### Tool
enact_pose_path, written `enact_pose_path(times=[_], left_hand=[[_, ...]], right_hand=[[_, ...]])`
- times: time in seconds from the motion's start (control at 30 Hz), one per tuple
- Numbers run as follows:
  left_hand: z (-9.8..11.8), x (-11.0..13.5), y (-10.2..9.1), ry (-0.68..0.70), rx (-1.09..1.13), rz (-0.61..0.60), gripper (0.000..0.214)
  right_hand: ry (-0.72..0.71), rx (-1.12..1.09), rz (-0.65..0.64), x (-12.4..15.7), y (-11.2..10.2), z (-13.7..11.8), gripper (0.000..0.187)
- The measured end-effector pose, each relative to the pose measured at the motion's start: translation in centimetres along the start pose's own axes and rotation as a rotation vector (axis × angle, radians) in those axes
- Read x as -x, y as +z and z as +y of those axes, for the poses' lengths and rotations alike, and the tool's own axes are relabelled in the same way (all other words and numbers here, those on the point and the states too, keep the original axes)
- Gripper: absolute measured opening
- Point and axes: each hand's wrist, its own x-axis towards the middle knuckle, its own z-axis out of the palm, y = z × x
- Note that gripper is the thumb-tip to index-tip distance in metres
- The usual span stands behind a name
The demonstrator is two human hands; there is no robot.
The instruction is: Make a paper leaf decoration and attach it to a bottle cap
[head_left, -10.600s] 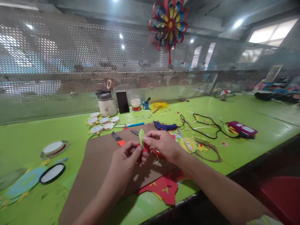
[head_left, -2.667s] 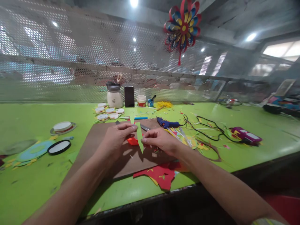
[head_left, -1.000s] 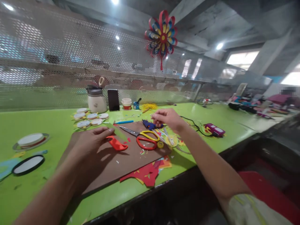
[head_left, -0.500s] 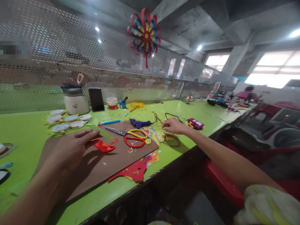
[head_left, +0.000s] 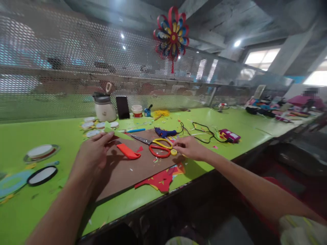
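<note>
My left hand (head_left: 95, 151) is over the left part of a brown board (head_left: 117, 180), thumb and fingers pinched on a light green paper strip (head_left: 121, 135). A folded red-orange piece (head_left: 129, 151) is just right of its fingertips; whether the fingers touch it I cannot tell. My right hand (head_left: 190, 147) is at the board's right edge, fingers closed beside the scissors (head_left: 159, 152) with yellow and red handles. What it holds, if anything, is hidden. A small yellow disc (head_left: 174, 152) lies by its fingertips. Behind the scissors rests a blue glue gun (head_left: 165, 132).
Red paper scraps (head_left: 159, 180) lie at the table's front edge. White-faced discs (head_left: 42, 151) are on the left. At the back stand a kettle (head_left: 104, 110), a phone (head_left: 123, 107) and small tubs (head_left: 137, 111). A black cord (head_left: 204, 126) and a purple box (head_left: 230, 135) are right.
My right hand has moved left, from the scraps right of the board to beside the scissors' handles. The view has turned left. The red-orange piece looks flatter.
</note>
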Motion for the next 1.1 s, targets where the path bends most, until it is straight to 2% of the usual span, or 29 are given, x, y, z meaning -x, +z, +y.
enact_pose_path(times=[0.1,0.2,0.33,0.53,0.73,0.87,0.97,1.0,1.03,1.1], left_hand=[[-0.7,-0.7,-0.5,-0.024,0.009,0.000,0.022],[-1.2,-1.2,-0.9,0.013,0.016,0.027,0.021],[-1.1,-1.3,-1.2,0.017,0.010,-0.006,0.023],[-0.8,-1.0,-1.4,0.025,0.052,-0.063,0.023],[-0.7,-1.0,-1.5,0.037,0.094,-0.055,0.021],[-0.1,-0.9,-1.7,0.065,0.113,-0.039,0.020],[0.7,-0.8,-1.9,0.106,0.121,-0.001,0.018],[1.0,-0.7,-1.9,0.119,0.123,0.011,0.017],[1.3,-0.5,-1.9,0.129,0.125,0.020,0.015],[2.0,-0.2,-1.9,0.144,0.141,0.041,0.010]], right_hand=[[-0.140,0.191,-0.073,-2.5,2.0,-2.4,0.028],[-0.170,0.282,-0.101,-5.1,4.0,-3.6,0.027],[-0.179,0.350,-0.189,-7.0,5.8,-3.6,0.023],[-0.112,0.338,-0.236,-7.6,6.2,-3.0,0.049],[0.008,0.273,-0.239,-8.2,6.0,-3.5,0.030],[0.026,0.139,-0.219,-7.9,5.4,-3.8,0.025],[-0.013,-0.026,-0.218,-6.4,4.8,-3.8,0.033],[-0.029,-0.113,-0.209,-5.8,4.7,-3.9,0.034],[-0.061,-0.357,-0.178,-5.2,4.5,-4.1,0.037],[-0.106,-0.644,-0.162,-4.1,4.2,-4.8,0.040]])
